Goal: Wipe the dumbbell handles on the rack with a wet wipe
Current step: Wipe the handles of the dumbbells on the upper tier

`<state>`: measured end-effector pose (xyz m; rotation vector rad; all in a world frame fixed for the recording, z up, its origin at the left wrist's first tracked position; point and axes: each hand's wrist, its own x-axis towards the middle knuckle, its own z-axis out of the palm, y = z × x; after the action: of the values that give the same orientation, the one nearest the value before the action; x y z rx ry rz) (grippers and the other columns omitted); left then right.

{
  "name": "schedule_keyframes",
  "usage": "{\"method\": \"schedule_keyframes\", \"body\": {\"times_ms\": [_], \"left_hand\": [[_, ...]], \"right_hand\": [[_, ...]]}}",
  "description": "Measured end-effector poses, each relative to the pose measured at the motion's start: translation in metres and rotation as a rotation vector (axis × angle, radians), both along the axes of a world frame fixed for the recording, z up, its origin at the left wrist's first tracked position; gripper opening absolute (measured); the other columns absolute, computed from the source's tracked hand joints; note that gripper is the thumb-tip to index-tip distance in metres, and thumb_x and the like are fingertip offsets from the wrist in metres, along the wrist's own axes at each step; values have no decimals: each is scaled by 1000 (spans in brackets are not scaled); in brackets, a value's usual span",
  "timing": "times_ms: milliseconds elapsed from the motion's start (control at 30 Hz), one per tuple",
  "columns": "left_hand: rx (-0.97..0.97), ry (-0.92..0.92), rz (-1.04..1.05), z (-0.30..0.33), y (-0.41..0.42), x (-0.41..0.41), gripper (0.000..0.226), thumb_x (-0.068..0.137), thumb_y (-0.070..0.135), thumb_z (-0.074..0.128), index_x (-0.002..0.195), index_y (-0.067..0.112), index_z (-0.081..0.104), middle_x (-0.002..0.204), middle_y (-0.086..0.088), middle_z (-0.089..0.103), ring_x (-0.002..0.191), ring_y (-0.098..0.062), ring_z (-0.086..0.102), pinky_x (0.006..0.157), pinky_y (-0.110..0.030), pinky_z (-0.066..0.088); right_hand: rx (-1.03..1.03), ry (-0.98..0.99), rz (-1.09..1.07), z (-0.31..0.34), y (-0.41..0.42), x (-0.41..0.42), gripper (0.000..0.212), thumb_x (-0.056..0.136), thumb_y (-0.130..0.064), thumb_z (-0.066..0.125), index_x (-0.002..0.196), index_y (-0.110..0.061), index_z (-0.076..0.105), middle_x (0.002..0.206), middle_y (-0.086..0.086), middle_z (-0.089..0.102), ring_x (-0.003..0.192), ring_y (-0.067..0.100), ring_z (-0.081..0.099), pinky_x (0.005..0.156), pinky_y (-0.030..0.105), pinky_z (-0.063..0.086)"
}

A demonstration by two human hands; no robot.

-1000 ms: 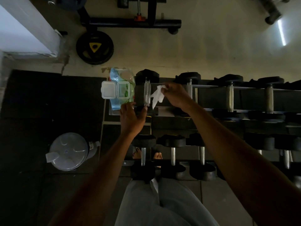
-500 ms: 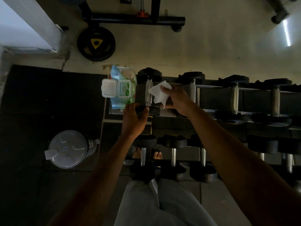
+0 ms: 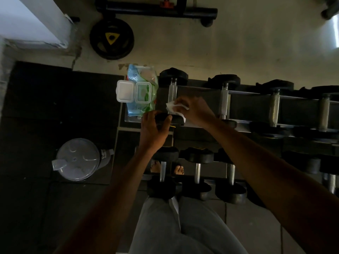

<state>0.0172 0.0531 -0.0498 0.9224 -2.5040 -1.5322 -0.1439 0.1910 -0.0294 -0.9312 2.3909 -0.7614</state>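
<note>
Right hand (image 3: 197,111) pinched a crumpled white wet wipe (image 3: 173,108), fingers curled round it, and held it against the near end of the metal handle (image 3: 172,92) of the leftmost dumbbell on the top tier of the rack (image 3: 247,93). The wipe covered the lower part of that handle, where it met the near head; a loose corner hung down toward the rack's front rail.

Left hand (image 3: 153,130) gripped the near black head (image 3: 165,118) of the same dumbbell, thumb and fingers curled over its top edge. The far head (image 3: 173,75) sat at the rack's back edge.

Wipe pack (image 3: 143,92), blue-green, lay at the left end of the top tier just beside the dumbbell, its white flip lid (image 3: 125,93) open and hanging past the rack's left edge.

Other dumbbells stood along the top tier to the right, handles bare; a nearer lower tier (image 3: 197,173) carried a further row. Light was dim; handle surface detail could not be made out.

On the floor left of the rack: a grey lidded bin (image 3: 78,159). Beyond the rack, a black weight plate (image 3: 111,40) with a yellow centre lay flat on the pale floor. The person's grey trousers (image 3: 183,230) and bare toes showed below.
</note>
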Motion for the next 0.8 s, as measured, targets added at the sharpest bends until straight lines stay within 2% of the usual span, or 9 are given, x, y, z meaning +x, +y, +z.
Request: {"method": "schedule_keyframes", "body": {"times_ms": [67,133,267,367,467,533,600,700,800], "left_hand": [[1,12,13,1,2,1,47,101,50,69,136,21,58,140,-4,53,121,-10,54,87,-13,47],[22,19,49,2,7,2,49,101,49,70,138,21,55,142,-2,50,121,-7,54,81,-10,45],[183,19,176,0,18,4,54,99,51,72,140,25,49,140,7,43,123,-11,60,87,-24,58],[233,24,197,-3,20,4,59,98,53,72,143,26,46,144,5,43,123,-12,62,86,-24,58],[210,29,204,-6,19,4,58,97,54,73,141,25,48,145,2,44,121,-13,63,85,-25,59],[209,23,216,-7,19,5,58,96,54,74,139,24,49,143,2,46,118,-11,64,86,-29,62],[212,29,223,-10,18,5,58,96,54,75,138,24,50,141,0,46,114,-9,65,87,-36,65],[193,53,219,-12,18,5,60,95,54,75,138,20,50,140,-1,47,111,-8,66,86,-39,66],[192,49,240,-12,17,6,64,92,59,75,137,21,52,136,3,48,109,-7,66,86,-40,65]], "right_hand": [[0,39,67,-2,2,-1,27,96,-39,68,119,-25,68,119,-4,64,101,8,62,86,31,57],[19,52,107,-3,5,-4,28,95,-42,66,120,-28,67,119,-5,59,100,7,58,84,27,53],[18,-32,131,-5,10,-11,32,95,-41,68,126,-33,63,128,-4,61,105,7,59,86,27,53],[17,-51,150,-6,10,-11,36,96,-39,67,130,-34,59,129,-3,65,109,10,63,90,34,56],[34,74,189,-6,4,-12,36,96,-42,65,132,-37,58,128,-5,62,109,9,60,88,34,57],[60,182,241,-2,-4,-15,35,95,-50,64,129,-41,62,125,-8,53,107,7,51,82,28,50],[117,280,324,3,-18,-22,35,92,-60,65,122,-43,68,118,-6,44,105,8,42,79,28,43],[237,390,459,7,-47,-33,45,90,-69,61,115,-35,72,122,1,43,117,21,39,92,39,42],[376,472,564,9,-73,-30,55,90,-68,62,117,-21,71,129,8,51,127,31,43,106,50,39]]}}
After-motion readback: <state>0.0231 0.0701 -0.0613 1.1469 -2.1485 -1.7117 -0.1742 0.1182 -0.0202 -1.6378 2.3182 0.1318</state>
